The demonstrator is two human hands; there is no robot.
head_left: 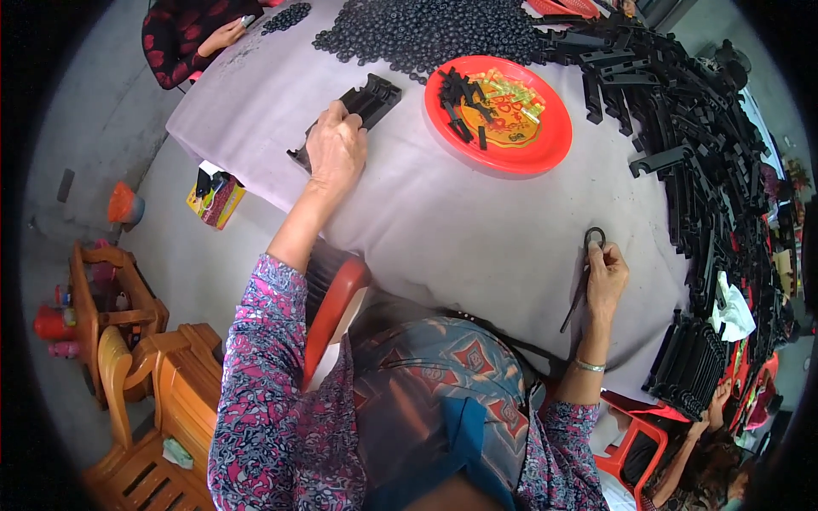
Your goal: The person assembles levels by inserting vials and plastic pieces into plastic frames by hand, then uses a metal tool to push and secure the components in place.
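Observation:
My left hand point(336, 146) is closed over a long black plastic part point(375, 98) with moulded slots, pressed down on the cloth-covered table. The fingers hide its middle. Farther right and nearer to me, my right hand point(606, 277) pinches a thin black rod-like piece with a ring at its upper end point(595, 234). Its slim lower end slants down beside the wrist; I cannot make out its exact kind. Between and beyond my hands stands a round red plate point(558, 140), which carries short black strips point(460, 94) and small clear yellowish pieces point(515, 92).
Small round black pieces point(417, 34) are heaped at the far side. Long black plastic parts point(682, 187) pile along the right edge, near a stack of black parts point(684, 366) and a white crumpled sheet point(733, 311). Another person's hand point(223, 36) works at the far left.

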